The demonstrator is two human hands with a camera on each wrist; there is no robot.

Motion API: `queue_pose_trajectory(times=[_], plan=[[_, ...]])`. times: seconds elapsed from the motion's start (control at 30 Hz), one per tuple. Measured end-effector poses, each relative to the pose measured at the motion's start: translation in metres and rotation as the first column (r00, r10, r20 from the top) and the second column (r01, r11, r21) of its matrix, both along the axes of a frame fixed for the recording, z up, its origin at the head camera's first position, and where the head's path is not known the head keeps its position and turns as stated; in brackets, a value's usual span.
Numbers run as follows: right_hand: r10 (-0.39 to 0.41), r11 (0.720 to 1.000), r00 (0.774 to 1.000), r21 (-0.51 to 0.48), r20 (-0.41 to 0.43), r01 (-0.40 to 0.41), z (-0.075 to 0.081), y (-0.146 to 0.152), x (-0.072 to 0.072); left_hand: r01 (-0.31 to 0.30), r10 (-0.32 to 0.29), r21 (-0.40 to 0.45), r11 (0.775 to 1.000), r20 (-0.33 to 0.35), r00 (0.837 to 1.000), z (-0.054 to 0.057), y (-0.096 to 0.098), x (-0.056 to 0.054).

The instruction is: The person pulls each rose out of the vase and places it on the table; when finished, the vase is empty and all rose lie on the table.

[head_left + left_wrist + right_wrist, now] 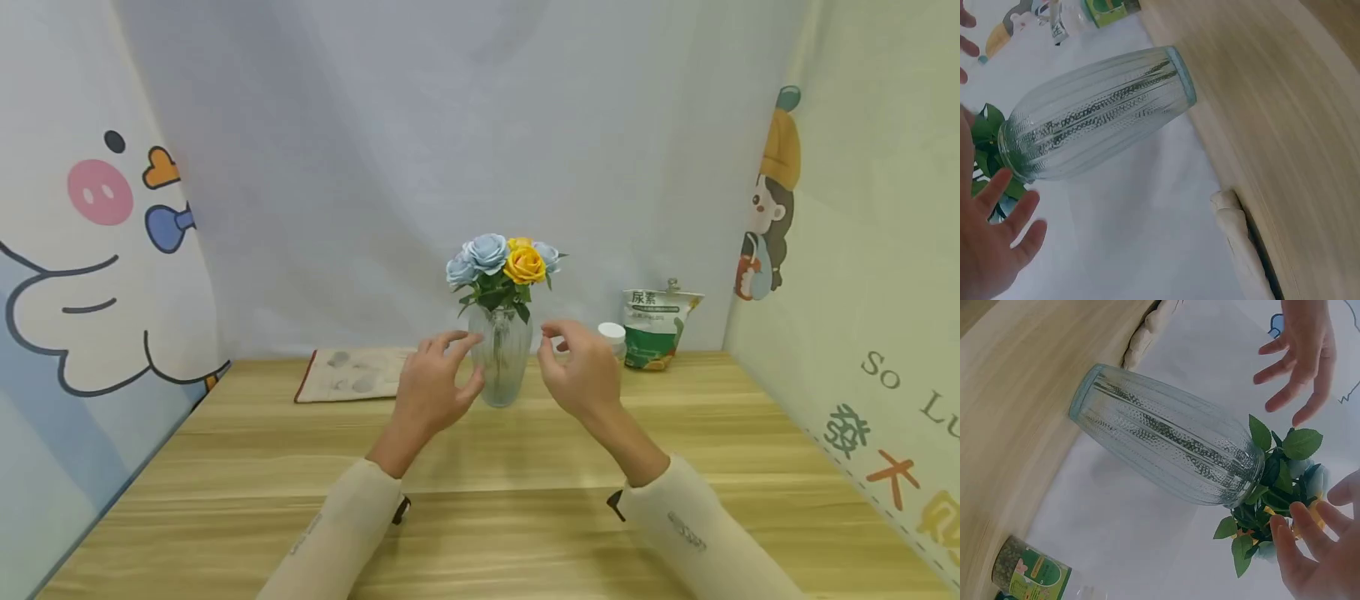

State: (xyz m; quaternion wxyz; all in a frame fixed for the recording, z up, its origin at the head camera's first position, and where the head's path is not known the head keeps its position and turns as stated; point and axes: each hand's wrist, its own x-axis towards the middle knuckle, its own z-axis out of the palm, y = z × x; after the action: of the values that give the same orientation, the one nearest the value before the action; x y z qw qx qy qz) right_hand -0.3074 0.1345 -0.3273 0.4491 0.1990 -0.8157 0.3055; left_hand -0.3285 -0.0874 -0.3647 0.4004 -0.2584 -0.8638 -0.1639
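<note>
Both cream-sleeved arms reach over the grained wooden table (pixel 525 533); left hand (pixel 435 387) and right hand (pixel 581 375) hover spread, empty, flanking the ribbed glass vase (pixel 501 362) of roses (pixel 502 260).

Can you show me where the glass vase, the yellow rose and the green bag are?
glass vase (pixel 501 367): head view, on its ribbed body.
yellow rose (pixel 525 264): head view, on the bloom's middle.
green bag (pixel 655 333): head view, on its printed front.

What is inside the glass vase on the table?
The glass vase holds artificial roses, blue and yellow, with green leaves at its mouth and dark stems showing through the ribbed wall. Whether it holds water cannot be told. Neither hand touches it.
</note>
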Motion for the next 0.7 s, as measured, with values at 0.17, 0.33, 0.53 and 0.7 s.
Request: queue_pose_trajectory(times=[0.17,0.33,0.53,0.7], plan=[[0.051,0.999,0.993,0.008,0.108,-0.053,0.005,-0.009,-0.007,0.148,-0.165,0.103,0.984,0.181,0.969,-0.008,-0.006,-0.014],[0.068,0.994,0.983,0.074,0.171,-0.081,0.010,-0.016,-0.017,0.218,-0.316,0.294,0.931,0.347,0.883,-0.013,-0.011,-0.029],[0.018,0.996,0.982,0.081,0.189,-0.034,0.013,-0.015,-0.034,0.248,-0.450,0.422,0.872,0.491,0.746,-0.015,-0.006,-0.045],[0.037,0.997,0.982,0.059,0.184,-0.049,0.017,-0.018,-0.043,0.227,-0.462,0.466,0.855,0.489,0.740,-0.016,-0.001,-0.056]])
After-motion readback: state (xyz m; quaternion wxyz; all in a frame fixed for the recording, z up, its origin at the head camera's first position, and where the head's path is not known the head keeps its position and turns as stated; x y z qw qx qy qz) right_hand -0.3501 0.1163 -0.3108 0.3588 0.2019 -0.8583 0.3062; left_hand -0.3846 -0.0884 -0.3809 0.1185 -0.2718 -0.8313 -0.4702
